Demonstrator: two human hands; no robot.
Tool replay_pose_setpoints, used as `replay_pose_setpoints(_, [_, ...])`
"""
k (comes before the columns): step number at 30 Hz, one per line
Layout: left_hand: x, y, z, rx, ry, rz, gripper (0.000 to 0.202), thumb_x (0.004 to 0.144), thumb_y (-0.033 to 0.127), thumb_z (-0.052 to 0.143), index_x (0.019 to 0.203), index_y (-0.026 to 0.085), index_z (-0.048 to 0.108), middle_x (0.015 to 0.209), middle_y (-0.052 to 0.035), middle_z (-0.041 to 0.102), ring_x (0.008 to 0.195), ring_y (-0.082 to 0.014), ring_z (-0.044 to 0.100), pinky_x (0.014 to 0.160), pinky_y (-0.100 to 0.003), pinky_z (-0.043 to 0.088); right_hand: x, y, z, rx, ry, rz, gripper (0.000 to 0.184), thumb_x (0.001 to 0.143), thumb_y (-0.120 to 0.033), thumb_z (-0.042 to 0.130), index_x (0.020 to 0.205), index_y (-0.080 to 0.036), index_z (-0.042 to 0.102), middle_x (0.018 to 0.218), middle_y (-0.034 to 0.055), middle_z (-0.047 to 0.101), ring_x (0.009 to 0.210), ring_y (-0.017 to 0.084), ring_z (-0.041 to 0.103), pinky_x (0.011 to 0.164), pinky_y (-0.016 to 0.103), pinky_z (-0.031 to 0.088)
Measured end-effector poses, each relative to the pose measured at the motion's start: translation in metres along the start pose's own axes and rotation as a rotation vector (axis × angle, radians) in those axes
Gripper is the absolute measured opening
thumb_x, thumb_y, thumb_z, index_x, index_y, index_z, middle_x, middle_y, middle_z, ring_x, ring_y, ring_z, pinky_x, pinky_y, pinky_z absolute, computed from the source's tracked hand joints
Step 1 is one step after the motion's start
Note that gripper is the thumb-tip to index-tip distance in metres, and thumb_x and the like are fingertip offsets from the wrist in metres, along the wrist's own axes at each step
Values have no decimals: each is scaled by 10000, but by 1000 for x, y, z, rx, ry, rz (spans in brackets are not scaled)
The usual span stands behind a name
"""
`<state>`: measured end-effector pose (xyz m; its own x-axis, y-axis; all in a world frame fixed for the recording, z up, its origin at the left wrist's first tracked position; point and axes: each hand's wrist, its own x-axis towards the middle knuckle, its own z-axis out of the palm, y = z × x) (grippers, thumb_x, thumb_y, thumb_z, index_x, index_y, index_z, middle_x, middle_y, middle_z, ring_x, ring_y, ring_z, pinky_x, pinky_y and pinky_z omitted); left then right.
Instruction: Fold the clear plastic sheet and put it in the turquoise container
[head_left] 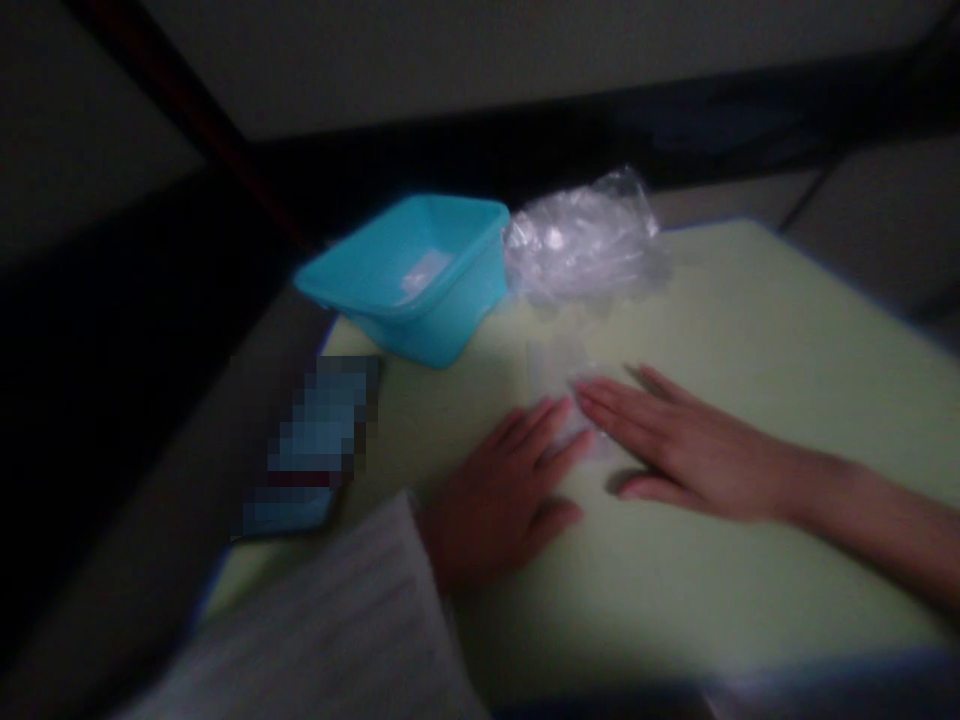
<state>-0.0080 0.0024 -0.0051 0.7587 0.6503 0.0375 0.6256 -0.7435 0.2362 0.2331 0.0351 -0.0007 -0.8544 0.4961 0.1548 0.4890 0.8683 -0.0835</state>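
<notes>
My left hand (510, 490) and right hand (675, 450) both lie open and flat, gripping nothing, fingertips meeting on a small clear plastic piece (559, 385) that rests on the desk (750, 330) in front of the turquoise tub (420, 280). The film is thin and hard to see in this dim light, so I judge it could slide or crease if I press unevenly. A crumpled clear bag (585, 245) sits just right of the tub and a blurred flat object (315, 440) lies to its near left at the desk edge; neither blocks my hands.

Tub (420, 280) left of bag (585, 245), film (556, 375) before them, on table (757, 330)
</notes>
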Motion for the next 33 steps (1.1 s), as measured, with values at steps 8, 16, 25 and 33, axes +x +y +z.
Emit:
replay_pose_setpoints(8, [1,0,-2,-11,-12,-5,560,904,380,463,1391,147,314,1503,-167,212,1402,-290,111,1102,-518,202,-4,2,3,10,-6,13,750,922,-531,358,1463,-99,71,1473,196,256,1372,272,219,1072,559,217])
replay_pose_setpoints(16, [2,4,-1,86,199,43,429,896,277,460,1278,83,438,1398,-187,404,1342,-285,298,1078,-484,306,5,-4,-7,-81,137,-125,468,924,-381,467,1272,-70,486,1339,170,493,1236,271,440,1010,457,369])
replay_pose_setpoints(25, [3,3,-3,52,366,-29,177,854,184,468,962,125,595,1053,-108,639,999,-229,576,918,-414,478,6,-9,-9,-143,227,-239,288,943,-128,399,800,-134,649,801,61,645,747,176,559,670,332,447])
replay_pose_setpoints(33, [3,4,-3,47,347,-41,174,852,181,474,961,130,599,1029,-99,642,982,-224,581,898,-404,486,6,-8,-8,-154,225,-228,296,947,-132,396,788,-132,646,786,59,640,736,172,540,671,322,431])
